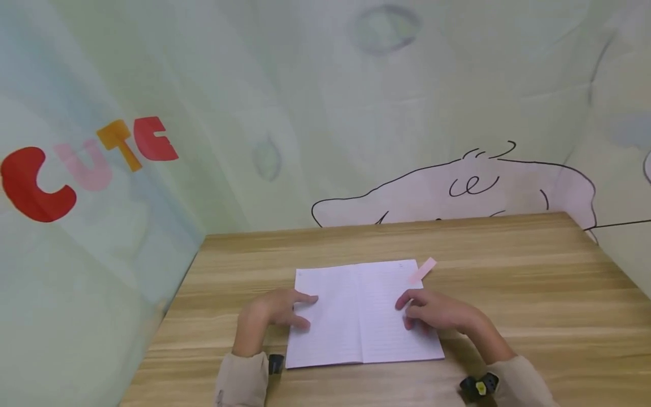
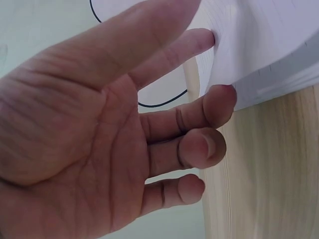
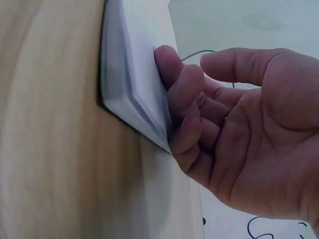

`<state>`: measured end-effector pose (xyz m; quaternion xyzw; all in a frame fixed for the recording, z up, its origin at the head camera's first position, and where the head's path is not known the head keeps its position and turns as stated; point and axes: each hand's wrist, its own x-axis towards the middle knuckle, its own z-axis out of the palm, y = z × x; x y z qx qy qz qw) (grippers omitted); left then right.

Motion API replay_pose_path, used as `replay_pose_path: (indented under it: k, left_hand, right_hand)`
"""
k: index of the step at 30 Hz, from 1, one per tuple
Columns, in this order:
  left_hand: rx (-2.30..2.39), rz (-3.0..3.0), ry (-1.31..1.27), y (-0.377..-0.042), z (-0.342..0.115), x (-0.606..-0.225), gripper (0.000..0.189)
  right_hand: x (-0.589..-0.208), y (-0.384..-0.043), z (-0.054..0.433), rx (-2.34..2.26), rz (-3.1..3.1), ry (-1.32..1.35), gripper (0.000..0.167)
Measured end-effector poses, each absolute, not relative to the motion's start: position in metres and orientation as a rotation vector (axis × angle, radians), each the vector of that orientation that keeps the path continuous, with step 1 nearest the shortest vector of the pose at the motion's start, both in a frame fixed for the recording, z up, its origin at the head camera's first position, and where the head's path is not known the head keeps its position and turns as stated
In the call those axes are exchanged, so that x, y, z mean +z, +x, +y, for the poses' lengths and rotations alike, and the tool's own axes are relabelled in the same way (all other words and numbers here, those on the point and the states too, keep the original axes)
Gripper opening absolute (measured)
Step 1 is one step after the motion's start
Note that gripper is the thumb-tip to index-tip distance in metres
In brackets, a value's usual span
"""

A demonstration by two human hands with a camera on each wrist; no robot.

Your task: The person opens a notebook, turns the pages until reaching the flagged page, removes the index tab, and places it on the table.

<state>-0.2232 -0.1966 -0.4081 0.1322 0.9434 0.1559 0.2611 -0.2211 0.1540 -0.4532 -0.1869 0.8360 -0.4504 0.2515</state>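
Observation:
An open notebook with lined pages lies flat on the wooden table. My left hand is at its left edge, with thumb and index finger spread over the left page. In the left wrist view, that hand has its fingers loosely bent, and the index fingertip touches the curved paper. My right hand rests on the right page near its outer edge. In the right wrist view, its fingers bend against the page, with the thumb apart. A pink paper strip juts past the notebook's upper right corner.
The wooden table reaches back to a pale curtain with printed letters and a cartoon drawing. Dark wristbands show at both beige sleeves.

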Motion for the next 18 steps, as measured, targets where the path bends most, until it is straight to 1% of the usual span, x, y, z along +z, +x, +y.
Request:
replay_pose_path:
  k: [8, 13, 18]
  left_hand:
    - [0.417, 2.548, 0.333, -0.224, -0.194, -0.407, 0.058]
    - [0.401, 2.549, 0.325, -0.225, -0.194, -0.406, 0.058]
    - [0.397, 2.545, 0.317, -0.223, -0.194, -0.407, 0.056]
  right_hand:
    - [-0.445, -0.222, 0.164, -1.258, 2.366, -0.306, 0.027]
    - [-0.449, -0.228, 0.166, -1.275, 2.421, -0.237, 0.042]
    - [-0.459, -0.233, 0.168, -1.226, 2.555, -0.260, 0.054]
